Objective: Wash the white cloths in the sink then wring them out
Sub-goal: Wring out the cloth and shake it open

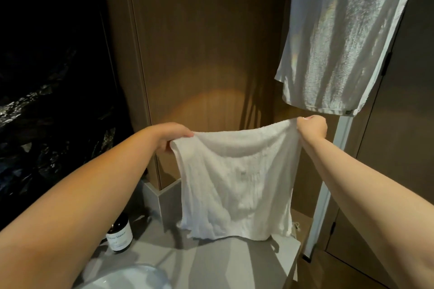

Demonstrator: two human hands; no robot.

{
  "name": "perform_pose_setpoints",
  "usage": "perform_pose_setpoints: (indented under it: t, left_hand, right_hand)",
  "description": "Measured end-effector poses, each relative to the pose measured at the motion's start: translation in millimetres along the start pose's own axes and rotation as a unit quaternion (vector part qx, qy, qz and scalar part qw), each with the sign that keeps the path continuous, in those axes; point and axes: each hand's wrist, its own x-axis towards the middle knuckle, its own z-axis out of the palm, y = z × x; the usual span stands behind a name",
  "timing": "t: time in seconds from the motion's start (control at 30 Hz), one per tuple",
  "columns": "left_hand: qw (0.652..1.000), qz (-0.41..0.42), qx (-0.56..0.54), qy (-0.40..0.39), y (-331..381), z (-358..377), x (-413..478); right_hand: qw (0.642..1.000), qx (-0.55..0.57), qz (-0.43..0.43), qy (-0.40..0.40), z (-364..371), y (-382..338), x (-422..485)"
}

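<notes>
Hands pinch limp, nubby white terry cloth spread by its corners.

one wide-angle view, worn on the person's head; it faces forward and somewhat down, close enough that both arms fill the lower corners; left grip and right grip sit mid-frame, worktop below them, wooden wall beyond them
</notes>
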Motion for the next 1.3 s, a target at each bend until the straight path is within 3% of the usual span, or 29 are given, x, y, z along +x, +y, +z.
perform_pose_setpoints:
  t: [0.13, 0.33, 0.43, 0.5, 0.6, 0.67, 0.73, 0.8, 0.9, 0.97, 1.1, 1.2, 1.3]
  left_hand:
    - [0.991, 0.025, -0.129, 0.012, 36, 27, -13]
    - [0.973, 0.065, -0.220, -0.017, 71, 64, -42]
    - [0.972, 0.077, -0.217, -0.032, 74, 66, -52]
    - [0.983, 0.089, -0.156, -0.043, 74, 66, -57]
    - [0.984, 0.168, -0.003, 0.055, 69, 56, -54]
    - [0.953, 0.264, 0.098, 0.108, 56, 37, -46]
    - [0.947, 0.283, 0.150, 0.011, 34, 25, -37]
    - [0.955, 0.240, 0.154, -0.084, 11, 27, -25]
    - [0.954, 0.205, 0.145, -0.164, -10, 39, -9]
    - [0.958, 0.173, 0.095, -0.207, -19, 45, -4]
    - [0.969, 0.196, 0.013, -0.147, -23, 42, 0]
    - [0.972, 0.223, -0.036, -0.064, -16, 21, -9]
    - [0.971, 0.229, -0.048, -0.057, -3, 13, -14]
  right_hand:
    - [0.981, 0.122, 0.013, -0.149, 8, -32, -38]
    - [0.886, 0.121, -0.159, -0.418, 3, -43, -106]
    - [0.892, 0.027, -0.242, -0.380, 4, -34, -114]
    - [0.907, 0.053, -0.249, -0.334, 9, -28, -112]
    - [0.919, 0.166, -0.146, -0.326, 9, -26, -105]
    - [0.901, 0.216, -0.086, -0.365, 5, -27, -99]
    - [0.876, 0.253, -0.064, -0.405, -2, -30, -96]
    - [0.851, 0.265, -0.075, -0.447, -7, -36, -92]
    - [0.811, 0.283, -0.100, -0.503, -13, -43, -85]
    - [0.803, 0.314, -0.073, -0.501, -13, -45, -82]
    - [0.828, 0.321, -0.024, -0.459, -18, -42, -76]
    - [0.835, 0.239, -0.035, -0.494, -30, -34, -65]
    - [0.820, 0.194, -0.064, -0.534, -34, -29, -50]
